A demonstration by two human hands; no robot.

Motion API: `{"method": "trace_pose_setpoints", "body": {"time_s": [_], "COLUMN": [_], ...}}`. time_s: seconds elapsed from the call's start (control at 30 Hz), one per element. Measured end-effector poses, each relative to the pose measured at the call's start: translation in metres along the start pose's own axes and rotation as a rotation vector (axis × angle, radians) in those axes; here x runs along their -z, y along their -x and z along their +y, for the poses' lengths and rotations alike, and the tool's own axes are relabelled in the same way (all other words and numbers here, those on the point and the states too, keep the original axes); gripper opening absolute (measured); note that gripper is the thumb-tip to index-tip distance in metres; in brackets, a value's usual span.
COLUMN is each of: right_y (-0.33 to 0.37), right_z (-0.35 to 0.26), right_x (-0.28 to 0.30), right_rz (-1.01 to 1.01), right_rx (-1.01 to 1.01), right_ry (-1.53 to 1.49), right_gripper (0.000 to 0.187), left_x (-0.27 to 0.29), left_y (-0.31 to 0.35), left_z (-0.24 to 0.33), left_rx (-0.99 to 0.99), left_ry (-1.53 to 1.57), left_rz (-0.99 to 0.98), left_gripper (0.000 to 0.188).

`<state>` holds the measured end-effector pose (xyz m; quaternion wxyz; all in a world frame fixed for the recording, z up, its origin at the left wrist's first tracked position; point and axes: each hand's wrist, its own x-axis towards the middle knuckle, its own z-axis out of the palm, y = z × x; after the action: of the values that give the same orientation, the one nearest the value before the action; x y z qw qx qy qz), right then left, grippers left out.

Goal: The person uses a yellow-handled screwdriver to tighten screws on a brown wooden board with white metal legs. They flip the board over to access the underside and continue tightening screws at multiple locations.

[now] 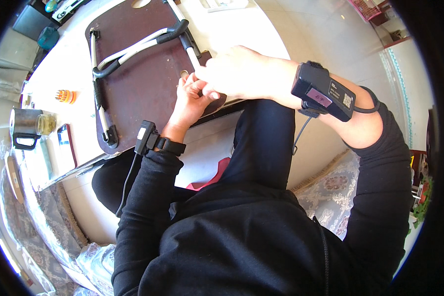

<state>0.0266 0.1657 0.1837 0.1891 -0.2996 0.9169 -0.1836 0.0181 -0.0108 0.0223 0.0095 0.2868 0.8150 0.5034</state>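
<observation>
A dark brown folding lap table (pixel 143 81) lies underside up, its white tubular legs (pixel 133 51) with black foam sleeves folded over the board. Both hands meet at its near right corner. My right hand (pixel 234 71) is closed, fingers bent down where one white leg tube runs in under them; what they grip is hidden. Just below it, my left hand (pixel 190 101) has its fingers curled and its thumb pointing right toward the right fingertips. Whatever sits between the left fingers is too small or covered to make out. Each wrist carries a strapped black device.
The lap table rests on a white table (pixel 266 34). At the left stand an orange spiky object (pixel 65 96), a metal mug (pixel 25 123), a glass jar (pixel 46 124) and a phone (pixel 67 146). A patterned sofa (pixel 325 187) is behind my legs.
</observation>
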Motion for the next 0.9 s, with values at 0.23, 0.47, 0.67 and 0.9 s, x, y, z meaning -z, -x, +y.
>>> {"method": "trace_pose_setpoints", "body": {"time_s": [0.23,0.47,0.67,0.9], "right_y": [0.005,0.002,0.007,-0.002], "right_z": [0.001,0.001,0.008,0.003], "right_x": [-0.001,0.004,-0.004,-0.006], "right_rz": [0.098,-0.141,0.151,-0.123], "right_rx": [0.272,-0.071,0.277,-0.030], "right_ry": [0.307,0.155,0.351,0.357], "right_gripper": [0.016,0.020,0.020,0.017], "left_x": [-0.003,-0.005,-0.002,-0.004], "left_y": [0.005,0.002,0.003,0.002], "left_z": [-0.003,-0.005,-0.003,0.002], "left_rx": [-0.027,-0.010,-0.078,0.008], "left_ry": [0.187,0.062,0.094,0.145], "left_rz": [0.075,0.047,0.052,0.078], "left_gripper": [0.024,0.018,0.020,0.017]}}
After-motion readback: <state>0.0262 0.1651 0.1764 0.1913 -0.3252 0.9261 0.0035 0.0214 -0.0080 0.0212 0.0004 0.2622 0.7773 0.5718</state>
